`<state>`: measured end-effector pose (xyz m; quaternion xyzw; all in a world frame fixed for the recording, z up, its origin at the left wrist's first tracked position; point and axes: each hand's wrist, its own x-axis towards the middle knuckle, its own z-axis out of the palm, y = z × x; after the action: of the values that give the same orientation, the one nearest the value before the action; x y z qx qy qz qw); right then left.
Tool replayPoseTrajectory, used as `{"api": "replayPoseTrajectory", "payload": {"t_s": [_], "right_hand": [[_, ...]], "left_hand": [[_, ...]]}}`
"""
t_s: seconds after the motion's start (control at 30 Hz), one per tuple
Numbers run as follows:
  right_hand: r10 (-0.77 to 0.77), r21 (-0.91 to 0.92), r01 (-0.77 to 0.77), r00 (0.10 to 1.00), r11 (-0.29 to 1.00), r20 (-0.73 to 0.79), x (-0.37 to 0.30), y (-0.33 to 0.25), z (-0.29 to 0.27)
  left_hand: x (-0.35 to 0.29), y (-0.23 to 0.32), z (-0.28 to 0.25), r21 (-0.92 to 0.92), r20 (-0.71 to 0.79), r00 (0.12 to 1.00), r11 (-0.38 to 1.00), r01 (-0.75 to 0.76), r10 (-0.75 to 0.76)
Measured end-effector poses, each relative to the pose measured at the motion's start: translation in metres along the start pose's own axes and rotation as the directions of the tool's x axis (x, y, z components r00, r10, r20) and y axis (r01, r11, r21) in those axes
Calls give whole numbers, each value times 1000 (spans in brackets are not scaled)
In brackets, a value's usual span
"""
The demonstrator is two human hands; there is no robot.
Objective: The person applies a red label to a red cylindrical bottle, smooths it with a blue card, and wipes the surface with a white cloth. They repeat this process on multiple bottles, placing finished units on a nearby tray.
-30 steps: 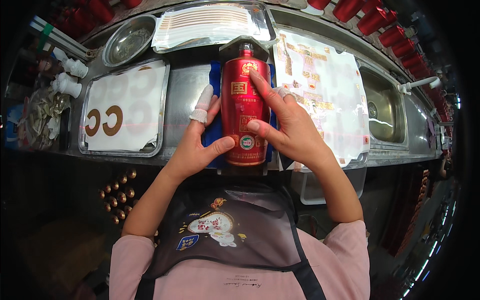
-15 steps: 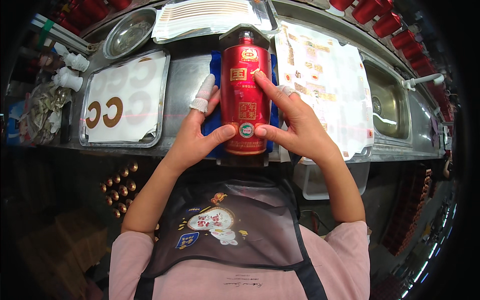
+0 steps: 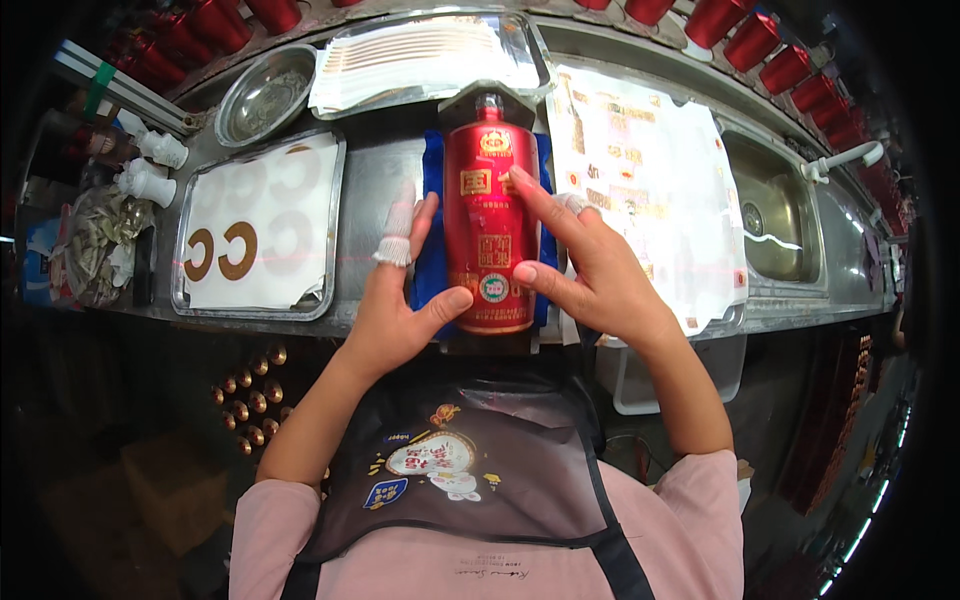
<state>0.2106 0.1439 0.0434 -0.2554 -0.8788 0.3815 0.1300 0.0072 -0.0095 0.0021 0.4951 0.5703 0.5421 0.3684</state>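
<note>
A red bottle [image 3: 491, 225] with gold labels and a small green-and-white round sticker lies face up, its neck pointing away from me, on a blue cloth [image 3: 433, 165]. Along its left side is my left hand [image 3: 395, 310], open, its thumb at the bottle's lower left edge. White finger covers wrap a finger of that hand, and its upper fingers stand a little off the bottle. My right hand [image 3: 610, 270] lies on the right side with fingers stretched. Its index fingertip touches an upper gold label and its thumb rests on the lower right part. Its other fingers are partly hidden.
On the left, a metal tray [image 3: 328, 250] bears a sheet with brown C-shaped pieces. Behind are a metal bowl [image 3: 262, 100] and a tray of white strips [image 3: 420, 60]. A decal sheet [image 3: 660, 190] lies right, beside a sink [image 3: 775, 200]. Red bottles [image 3: 752, 42] line the back.
The view has shifted, so the bench sits lower in the picture. My left fingers have come away from the bottle a little. My right index finger and thumb stay on it.
</note>
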Motion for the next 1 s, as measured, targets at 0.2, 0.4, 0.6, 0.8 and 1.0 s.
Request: {"api": "replayPoseTrajectory", "payload": {"t_s": [0.2, 0.4, 0.6, 0.8, 1.0], "right_hand": [[-8, -139, 11, 1000, 990, 24, -2, -18, -3], [35, -118, -31, 999, 993, 32, -1, -15, 0], [20, -122, -14, 999, 992, 50, 0, -17, -3], [-14, -215, 5, 999, 977, -41, 18, -24, -11], [17, -244, -29, 999, 969, -51, 28, -25, -9]], "left_hand": [[0, 9, 7, 439, 67, 946, 842, -315, 319], [5, 9, 5, 561, 141, 950, 768, -309, 279], [4, 11, 6, 550, 136, 951, 777, -306, 278], [5, 14, 6, 541, 136, 950, 783, -308, 280], [5, 17, 7, 528, 117, 953, 795, -297, 279]]}}
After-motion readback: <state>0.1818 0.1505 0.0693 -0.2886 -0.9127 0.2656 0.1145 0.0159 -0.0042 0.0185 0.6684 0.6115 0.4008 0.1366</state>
